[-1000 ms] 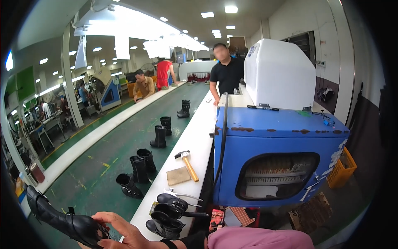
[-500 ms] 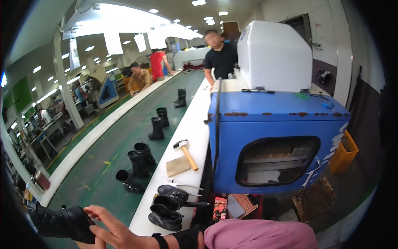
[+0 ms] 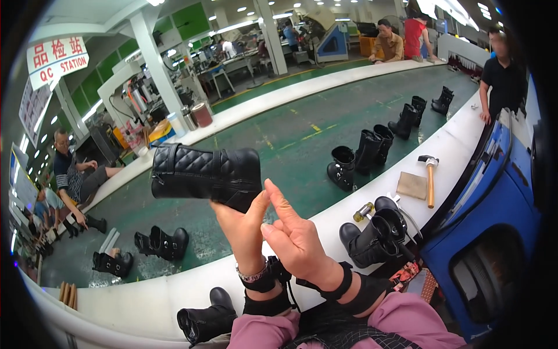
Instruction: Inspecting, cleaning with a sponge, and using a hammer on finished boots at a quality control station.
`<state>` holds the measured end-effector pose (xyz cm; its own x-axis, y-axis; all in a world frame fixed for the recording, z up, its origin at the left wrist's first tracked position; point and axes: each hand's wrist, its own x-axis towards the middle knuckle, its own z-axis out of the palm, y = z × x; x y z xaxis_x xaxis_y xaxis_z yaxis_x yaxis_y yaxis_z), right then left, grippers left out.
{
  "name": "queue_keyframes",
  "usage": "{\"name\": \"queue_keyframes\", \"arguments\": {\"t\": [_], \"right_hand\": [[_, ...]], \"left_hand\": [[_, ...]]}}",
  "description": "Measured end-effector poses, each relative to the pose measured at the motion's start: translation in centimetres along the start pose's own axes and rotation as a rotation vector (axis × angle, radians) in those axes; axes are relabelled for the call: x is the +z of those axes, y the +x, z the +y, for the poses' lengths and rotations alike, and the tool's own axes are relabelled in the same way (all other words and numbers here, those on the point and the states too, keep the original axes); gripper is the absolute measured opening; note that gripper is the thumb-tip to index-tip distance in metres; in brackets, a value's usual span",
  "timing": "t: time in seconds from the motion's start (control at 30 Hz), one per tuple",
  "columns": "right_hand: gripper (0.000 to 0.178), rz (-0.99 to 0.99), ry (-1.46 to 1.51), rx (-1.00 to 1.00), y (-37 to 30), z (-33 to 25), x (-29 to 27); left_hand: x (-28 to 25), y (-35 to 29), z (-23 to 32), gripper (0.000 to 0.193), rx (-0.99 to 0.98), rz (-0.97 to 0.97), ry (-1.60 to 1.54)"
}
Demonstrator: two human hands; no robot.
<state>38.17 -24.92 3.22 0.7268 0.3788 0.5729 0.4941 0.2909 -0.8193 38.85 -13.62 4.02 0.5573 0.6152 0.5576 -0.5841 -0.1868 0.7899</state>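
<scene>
A black ankle boot [image 3: 203,174] with a quilted shaft, straps and a side zip lies sideways in the air above the conveyor. My left hand [image 3: 239,232] grips it from below near the heel, and its thumb shows beside the heel. Just right of the heel is my right hand [image 3: 296,241], its index finger raised and its thumb apart from it. I see nothing held in the right hand. Close to my right forearm, several black boots [image 3: 372,235] lie on the white ledge. Another black boot [image 3: 206,320] lies near my left forearm.
Several boots stand on the green conveyor belt [image 3: 261,232]. On the white ledge lie a wooden-handled hammer [image 3: 430,183], a tan pad [image 3: 412,185] and a yellowish mallet head [image 3: 364,212]. A blue machine [image 3: 482,256] stands at right. Co-workers are along the line; one reaches toward a boot at left.
My view has swung left. The boot is now raised in mid-view, held by my left hand. My right hand, earlier touching the boot, is beside its heel with fingers apart.
</scene>
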Motion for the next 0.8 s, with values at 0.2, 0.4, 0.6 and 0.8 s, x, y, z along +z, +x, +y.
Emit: {"name": "queue_keyframes", "arguments": {"t": [0.2, 0.4, 0.6, 0.8], "right_hand": [[0.063, -0.051, 0.072, 0.042, 0.2, 0.5, -0.2], [0.056, 0.257, 1.139, 0.011, 2.0, 1.8, -2.2], [0.092, 0.116, 0.835, -0.225, 2.2, -1.2, -1.6], [0.085, -0.692, -0.141, -0.620, -1.4, -3.2, 4.8]], "left_hand": [[0.6, -0.4, 0.5, 0.060, -0.002, 0.014, -0.020], [-1.0, 0.1, 0.1, 0.056, -0.303, -0.281, -0.367], [-1.4, 1.7, -3.8, 0.063, -0.500, -0.505, -0.970], [-0.6, 2.2, -8.3, 0.075, -0.576, -0.649, -1.095]]}}
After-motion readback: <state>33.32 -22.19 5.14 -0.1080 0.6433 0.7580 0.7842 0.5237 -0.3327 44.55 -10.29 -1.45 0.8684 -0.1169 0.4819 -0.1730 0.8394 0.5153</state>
